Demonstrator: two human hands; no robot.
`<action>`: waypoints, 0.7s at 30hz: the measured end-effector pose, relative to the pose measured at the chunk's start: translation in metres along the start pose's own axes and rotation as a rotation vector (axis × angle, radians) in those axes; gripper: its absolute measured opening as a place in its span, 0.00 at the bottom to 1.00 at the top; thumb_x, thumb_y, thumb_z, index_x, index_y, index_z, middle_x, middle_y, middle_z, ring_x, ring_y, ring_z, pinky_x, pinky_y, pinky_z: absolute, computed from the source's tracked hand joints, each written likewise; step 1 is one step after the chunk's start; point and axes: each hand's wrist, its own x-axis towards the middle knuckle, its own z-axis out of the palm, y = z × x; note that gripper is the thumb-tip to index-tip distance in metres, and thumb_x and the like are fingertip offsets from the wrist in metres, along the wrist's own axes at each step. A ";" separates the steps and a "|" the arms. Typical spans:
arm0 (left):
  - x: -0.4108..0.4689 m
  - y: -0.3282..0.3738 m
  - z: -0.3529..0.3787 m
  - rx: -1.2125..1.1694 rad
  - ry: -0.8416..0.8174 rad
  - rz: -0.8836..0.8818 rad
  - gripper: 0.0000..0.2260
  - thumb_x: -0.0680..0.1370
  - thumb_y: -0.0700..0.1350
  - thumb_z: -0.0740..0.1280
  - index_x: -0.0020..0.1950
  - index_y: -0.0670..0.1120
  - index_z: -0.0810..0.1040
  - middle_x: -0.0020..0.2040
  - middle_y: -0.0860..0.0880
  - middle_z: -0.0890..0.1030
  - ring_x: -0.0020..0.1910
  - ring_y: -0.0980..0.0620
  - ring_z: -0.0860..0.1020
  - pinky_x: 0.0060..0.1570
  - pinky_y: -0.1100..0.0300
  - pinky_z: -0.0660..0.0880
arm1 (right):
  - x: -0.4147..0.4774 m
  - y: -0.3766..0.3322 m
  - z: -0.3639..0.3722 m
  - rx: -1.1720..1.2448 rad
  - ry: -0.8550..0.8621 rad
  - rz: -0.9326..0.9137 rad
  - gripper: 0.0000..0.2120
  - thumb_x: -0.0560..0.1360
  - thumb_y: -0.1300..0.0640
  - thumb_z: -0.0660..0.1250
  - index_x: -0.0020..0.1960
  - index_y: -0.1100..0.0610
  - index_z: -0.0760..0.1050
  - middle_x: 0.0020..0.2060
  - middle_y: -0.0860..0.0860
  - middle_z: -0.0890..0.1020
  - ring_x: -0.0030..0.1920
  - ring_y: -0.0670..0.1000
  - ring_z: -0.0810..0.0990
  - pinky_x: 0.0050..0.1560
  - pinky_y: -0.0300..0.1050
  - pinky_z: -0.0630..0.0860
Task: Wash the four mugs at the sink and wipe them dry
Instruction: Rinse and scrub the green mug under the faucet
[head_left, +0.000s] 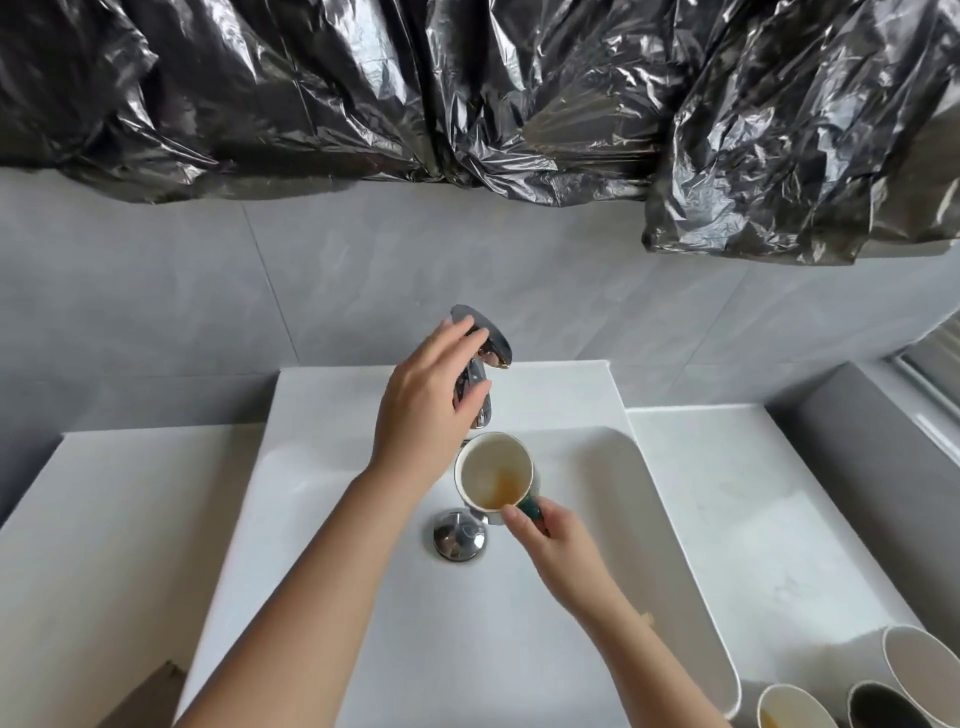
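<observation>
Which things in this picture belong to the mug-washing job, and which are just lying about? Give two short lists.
Part of the job:
held mug, brown dregs inside
tap, left hand on it
right hand gripping the mug's handle
sink and drain plug
three waiting mugs on the counter, lower right

Lying about:
black plastic sheeting on the wall
cardboard corner, lower left

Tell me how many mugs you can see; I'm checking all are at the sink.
4. One mug is held over the basin by the right hand under the tap; three mugs wait on the counter at lower right, partly cropped.
</observation>
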 end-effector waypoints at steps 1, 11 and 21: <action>0.004 0.000 0.004 0.009 -0.016 0.029 0.19 0.75 0.40 0.71 0.67 0.47 0.77 0.69 0.51 0.74 0.70 0.52 0.70 0.64 0.61 0.66 | 0.002 0.003 -0.001 -0.084 0.033 -0.039 0.20 0.78 0.48 0.68 0.35 0.57 0.64 0.27 0.44 0.62 0.29 0.45 0.60 0.32 0.40 0.57; 0.008 -0.012 0.013 -0.118 -0.008 0.054 0.16 0.76 0.33 0.67 0.61 0.46 0.81 0.65 0.53 0.77 0.68 0.60 0.70 0.66 0.74 0.61 | 0.019 0.038 -0.020 -0.826 0.418 -0.451 0.12 0.67 0.55 0.77 0.32 0.54 0.74 0.33 0.45 0.76 0.34 0.53 0.69 0.36 0.47 0.66; 0.000 -0.018 0.014 -0.067 0.005 0.128 0.18 0.77 0.32 0.63 0.65 0.43 0.79 0.68 0.49 0.75 0.70 0.53 0.70 0.68 0.70 0.62 | 0.019 0.048 -0.026 -0.998 0.558 -0.647 0.12 0.74 0.53 0.64 0.32 0.54 0.76 0.38 0.47 0.78 0.39 0.52 0.66 0.43 0.46 0.54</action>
